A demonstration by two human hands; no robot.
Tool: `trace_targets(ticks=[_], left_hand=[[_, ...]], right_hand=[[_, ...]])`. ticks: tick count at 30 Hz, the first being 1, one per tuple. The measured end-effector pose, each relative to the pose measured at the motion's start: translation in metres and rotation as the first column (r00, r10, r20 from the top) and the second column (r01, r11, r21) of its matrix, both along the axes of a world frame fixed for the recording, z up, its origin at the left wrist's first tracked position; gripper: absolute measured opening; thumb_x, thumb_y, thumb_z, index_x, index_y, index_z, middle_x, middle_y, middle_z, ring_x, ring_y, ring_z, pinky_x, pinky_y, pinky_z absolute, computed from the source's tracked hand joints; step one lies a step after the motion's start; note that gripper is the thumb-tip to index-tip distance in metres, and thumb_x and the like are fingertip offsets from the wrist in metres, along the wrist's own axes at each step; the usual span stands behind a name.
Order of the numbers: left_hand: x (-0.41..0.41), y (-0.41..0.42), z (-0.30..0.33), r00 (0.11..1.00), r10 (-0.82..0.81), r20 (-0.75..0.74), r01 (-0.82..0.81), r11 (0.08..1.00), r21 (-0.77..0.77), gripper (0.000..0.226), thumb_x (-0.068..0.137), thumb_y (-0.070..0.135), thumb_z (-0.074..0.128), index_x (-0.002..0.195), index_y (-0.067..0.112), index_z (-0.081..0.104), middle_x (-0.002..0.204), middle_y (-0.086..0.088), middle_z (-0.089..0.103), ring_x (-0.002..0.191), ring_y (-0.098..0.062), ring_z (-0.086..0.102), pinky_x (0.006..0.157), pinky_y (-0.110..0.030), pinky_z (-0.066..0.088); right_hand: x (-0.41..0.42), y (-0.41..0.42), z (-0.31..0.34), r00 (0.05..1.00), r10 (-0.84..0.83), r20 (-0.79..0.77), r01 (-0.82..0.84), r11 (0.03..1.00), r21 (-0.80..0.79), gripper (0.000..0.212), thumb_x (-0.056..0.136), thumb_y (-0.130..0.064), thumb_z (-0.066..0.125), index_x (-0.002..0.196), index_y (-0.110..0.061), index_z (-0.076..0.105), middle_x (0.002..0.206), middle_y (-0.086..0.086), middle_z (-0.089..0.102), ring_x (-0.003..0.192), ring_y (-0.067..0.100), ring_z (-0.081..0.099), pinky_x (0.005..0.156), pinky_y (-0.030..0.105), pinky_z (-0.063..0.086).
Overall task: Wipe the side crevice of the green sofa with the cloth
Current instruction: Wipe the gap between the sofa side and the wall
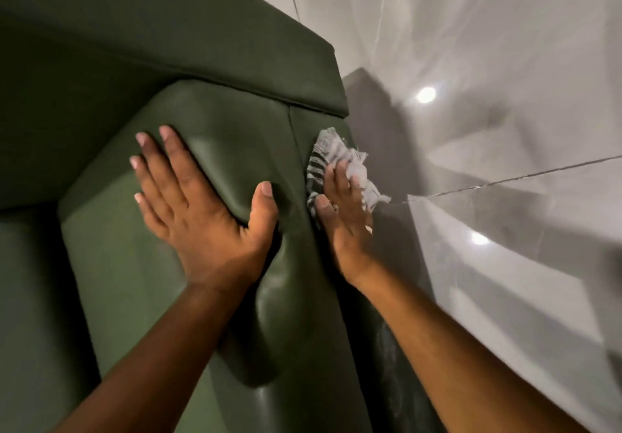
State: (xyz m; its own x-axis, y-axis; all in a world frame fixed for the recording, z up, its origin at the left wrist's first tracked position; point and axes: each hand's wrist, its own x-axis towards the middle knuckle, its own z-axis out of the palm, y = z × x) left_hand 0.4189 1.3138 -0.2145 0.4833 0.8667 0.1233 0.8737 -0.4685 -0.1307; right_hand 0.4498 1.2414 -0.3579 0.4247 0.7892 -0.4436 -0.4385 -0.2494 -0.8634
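Your right hand (343, 217) presses the cloth (336, 163) flat against the outer side of the green sofa (208, 62), fingers extended and laid over the fabric rather than curled around it; the cloth bunches out beyond your fingertips. The side crevice (298, 149) is the seam running lengthwise from the backrest toward you, and it lies just to the thumb side of that hand. Your left hand (198, 207) rests open, palm down, on the seat cushion (151, 264), holding nothing and denting the padding. The right hand is nearer the crevice. Shift the cloth inward to the seam, then stroke along its long axis.
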Motion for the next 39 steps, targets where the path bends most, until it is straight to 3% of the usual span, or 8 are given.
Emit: trace_targets(ticks=[4, 8, 14, 19, 24, 29, 36, 39], left_hand=[[0.002, -0.002, -0.001, 1.0, -0.013, 0.02, 0.013, 1.0, -0.002, 0.106, 0.078, 0.07, 0.042, 0.158, 0.011, 0.005, 0.168, -0.013, 0.003, 0.155, -0.032, 0.0, 0.122, -0.053, 0.001], [0.002, -0.002, 0.0, 1.0, -0.015, 0.008, 0.015, 1.0, -0.005, 0.105, 0.079, 0.07, 0.041, 0.158, 0.01, 0.006, 0.167, -0.014, 0.003, 0.155, -0.033, 0.0, 0.122, -0.056, 0.002], [0.004, -0.001, -0.001, 1.0, -0.003, -0.005, 0.003, 1.0, 0.006, 0.103, 0.08, 0.069, 0.04, 0.158, 0.011, 0.006, 0.167, -0.015, 0.004, 0.154, -0.034, 0.001, 0.121, -0.058, 0.002], [0.001, 0.0, -0.004, 1.0, -0.007, -0.007, 0.007, 1.0, 0.004, 0.103, 0.08, 0.069, 0.039, 0.158, 0.011, 0.006, 0.167, -0.014, 0.004, 0.155, -0.034, 0.001, 0.121, -0.057, 0.001], [0.001, 0.0, -0.004, 1.0, -0.012, -0.011, 0.013, 1.0, 0.014, 0.104, 0.08, 0.07, 0.04, 0.158, 0.012, 0.006, 0.167, -0.014, 0.004, 0.155, -0.034, 0.001, 0.121, -0.054, 0.0], [0.002, 0.002, -0.004, 1.0, -0.02, 0.005, 0.02, 1.0, 0.008, 0.104, 0.079, 0.071, 0.04, 0.158, 0.013, 0.006, 0.167, -0.014, 0.005, 0.155, -0.034, 0.001, 0.121, -0.057, 0.001], [0.001, 0.001, -0.005, 1.0, -0.003, 0.005, 0.002, 0.999, 0.04, 0.103, 0.079, 0.071, 0.039, 0.158, 0.01, 0.01, 0.167, -0.016, 0.009, 0.154, -0.035, 0.005, 0.121, -0.06, 0.005], [0.004, -0.001, -0.004, 1.0, -0.004, 0.003, 0.004, 0.999, 0.037, 0.103, 0.079, 0.071, 0.039, 0.158, 0.012, 0.01, 0.167, -0.015, 0.008, 0.155, -0.034, 0.004, 0.121, -0.058, 0.005]], right_hand=[[0.029, 0.041, -0.041, 0.994, 0.032, 0.106, -0.034, 0.999, 0.017, 0.069, 0.083, -0.061, 0.019, 0.147, -0.041, 0.005, 0.163, -0.011, -0.004, 0.151, 0.016, -0.008, 0.122, 0.056, -0.002], [0.041, 0.047, -0.062, 0.987, -0.079, -0.14, 0.071, 0.996, -0.06, 0.068, 0.088, -0.049, 0.028, 0.151, -0.032, 0.009, 0.165, -0.004, 0.001, 0.151, 0.015, -0.002, 0.124, 0.05, 0.003], [0.003, 0.0, -0.033, 0.951, -0.092, -0.297, 0.057, 0.991, -0.124, 0.07, 0.089, -0.042, 0.036, 0.151, -0.029, 0.007, 0.165, -0.006, -0.001, 0.151, 0.012, -0.003, 0.125, 0.046, 0.002], [0.01, 0.0, 0.007, 0.997, 0.014, -0.074, -0.01, 0.999, 0.051, 0.071, 0.085, -0.037, 0.033, 0.15, -0.03, 0.005, 0.163, -0.007, -0.009, 0.147, 0.008, -0.017, 0.12, 0.032, -0.014], [0.04, 0.048, -0.024, 0.992, 0.096, 0.081, -0.096, 0.995, -0.001, 0.072, 0.086, -0.033, 0.039, 0.151, -0.03, 0.007, 0.165, -0.002, -0.005, 0.15, 0.024, -0.011, 0.121, 0.047, -0.009], [0.045, 0.058, -0.06, 0.973, -0.081, -0.216, 0.022, 0.965, -0.26, 0.066, 0.093, -0.021, 0.046, 0.151, -0.028, 0.014, 0.165, 0.002, 0.005, 0.151, 0.029, -0.001, 0.121, 0.057, 0.004], [-0.004, -0.013, 0.0, 0.981, -0.037, -0.192, 0.022, 0.996, -0.083, 0.079, 0.072, -0.054, 0.03, 0.145, -0.043, 0.003, 0.163, -0.009, -0.011, 0.147, 0.014, -0.02, 0.118, 0.037, -0.015], [0.008, 0.005, -0.004, 0.997, 0.029, -0.076, -0.031, 0.999, -0.032, 0.073, 0.076, -0.052, 0.033, 0.138, -0.05, -0.005, 0.162, -0.012, -0.012, 0.148, 0.014, -0.02, 0.118, 0.042, -0.017]])
